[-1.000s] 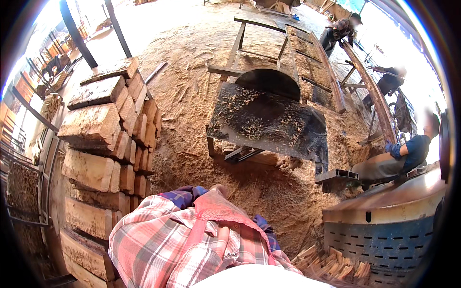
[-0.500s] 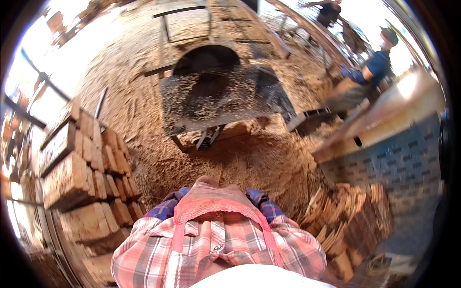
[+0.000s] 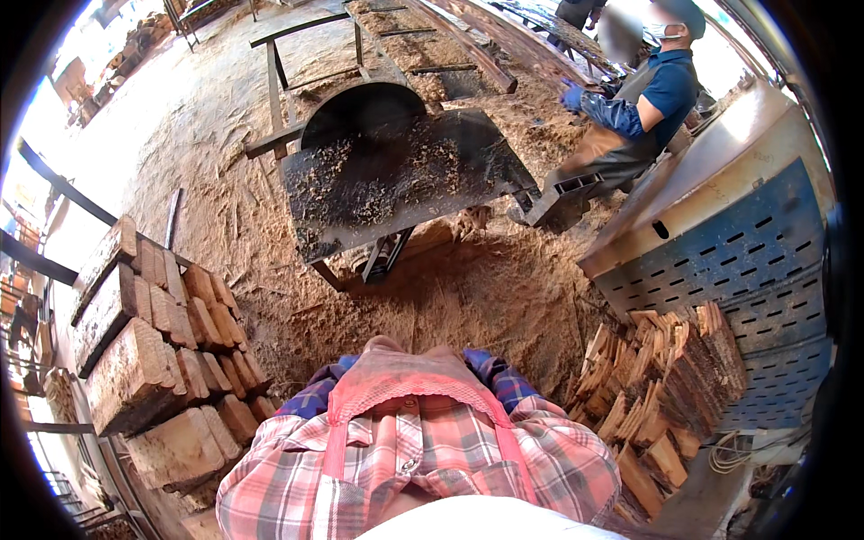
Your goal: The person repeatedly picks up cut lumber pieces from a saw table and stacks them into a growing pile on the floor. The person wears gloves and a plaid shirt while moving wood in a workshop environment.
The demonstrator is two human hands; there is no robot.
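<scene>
My left hand (image 3: 346, 362) and my right hand (image 3: 477, 358) are low at my sides, beside the red apron (image 3: 378, 378). Only bits of blue show below the blue plaid cuffs; the fingers are hidden, so what they hold, if anything, cannot be seen. In front of me stands a dark metal saw table (image 3: 396, 202) sprinkled with wood chips. A large round dark saw blade (image 3: 364, 112) rises at its far edge. On my left is a stack of thick wooden boards (image 3: 135, 364); to my right stands a bundle of thin wood slats (image 3: 675, 369).
A co-worker (image 3: 661, 99) in a blue shirt and long apron is at the right, beyond the saw table. A slotted blue metal panel (image 3: 720, 261) slopes up near the slats. Sawdust (image 3: 216, 180) covers the ground. Metal rails (image 3: 355, 40) run behind the blade.
The view has shifted, so the saw table sits slightly further left. The co-worker stands nearer, with an arm held forward. My arms stay low at my sides.
</scene>
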